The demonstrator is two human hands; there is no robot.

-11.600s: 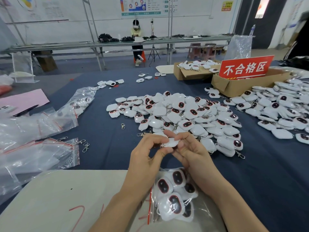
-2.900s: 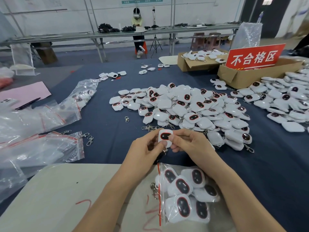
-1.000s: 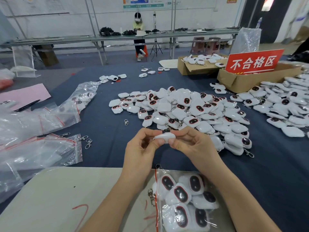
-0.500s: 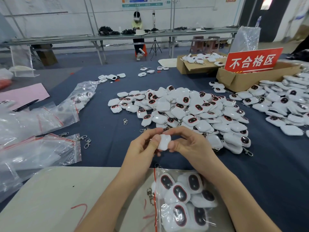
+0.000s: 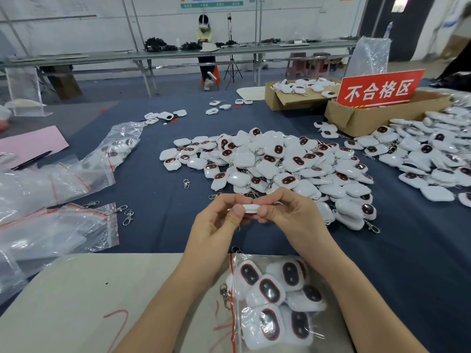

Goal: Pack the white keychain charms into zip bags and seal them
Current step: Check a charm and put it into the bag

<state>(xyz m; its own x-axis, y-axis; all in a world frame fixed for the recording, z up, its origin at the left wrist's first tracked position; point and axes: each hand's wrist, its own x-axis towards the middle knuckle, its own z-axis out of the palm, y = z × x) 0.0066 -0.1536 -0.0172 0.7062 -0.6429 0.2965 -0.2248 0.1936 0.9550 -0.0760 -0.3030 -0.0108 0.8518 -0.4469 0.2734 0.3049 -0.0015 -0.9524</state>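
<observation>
A clear plastic zip bag with a red seal strip [image 5: 232, 281], part-filled with white charms, lies nearest the worker on a beige board [image 5: 89, 301]. Its mouth faces left and looks unsealed, with a metal clasp [image 5: 224, 296] poking out past the strip. Just beyond it, above the dark blue table cloth [image 5: 158, 233], the left hand [image 5: 216, 225] and right hand [image 5: 293, 215] together pinch one white rounded plastic keychain charm [image 5: 251, 208] between thumbs and fingertips, edge-on to the camera. The step appears to be a last check before bagging. Done well, that means seeing both faces and the ring, then sliding the charm in flat with every clasp tucked inside, since metal lying across the strip would likely keep it from pressing shut along its whole length. Farther off spreads a heap of loose white charms [image 5: 280, 164], with empty clear zip bags [image 5: 56, 230] at left and a brown cardboard box [image 5: 369, 121] bearing a red sign [image 5: 379, 89] at far right.
</observation>
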